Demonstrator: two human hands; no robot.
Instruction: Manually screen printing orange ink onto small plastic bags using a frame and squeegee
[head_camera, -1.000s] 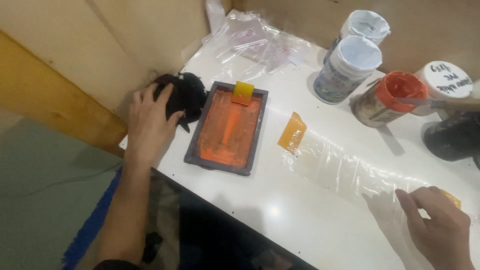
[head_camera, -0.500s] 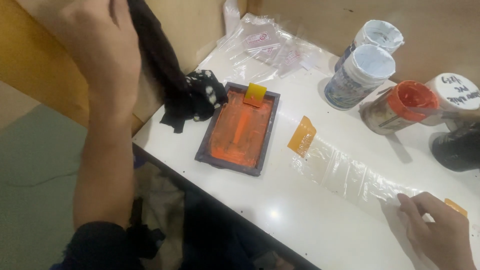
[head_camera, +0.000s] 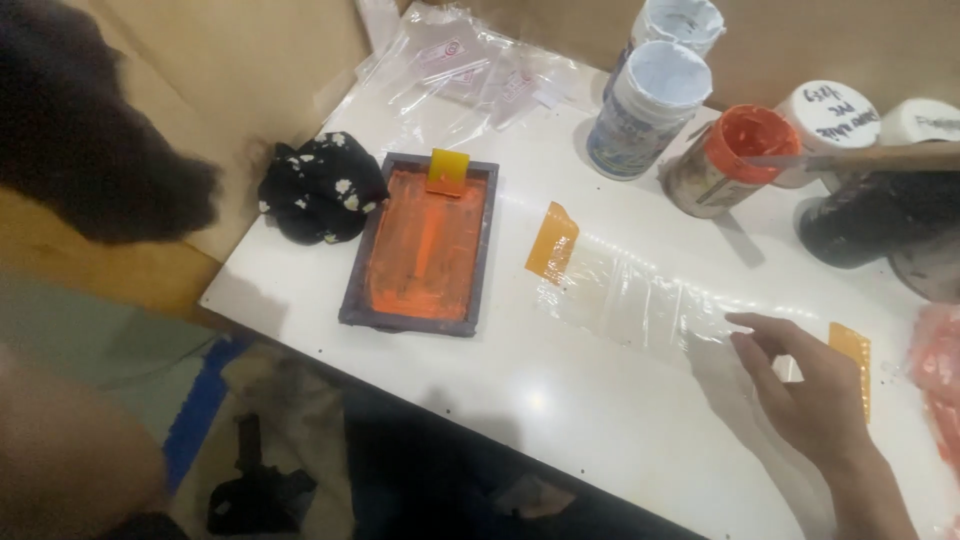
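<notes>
2 orange tapes (head_camera: 552, 241) flank right hand (head_camera: 812, 392); left possibly blurred.

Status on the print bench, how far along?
Done: the screen frame is coated in orange ink, squeegee resting at its top edge. In hand: the right hand presses the clear film strip, held by orange tape. Left: the frame isn't on the film yet; the orange ink jar stands open.
</notes>
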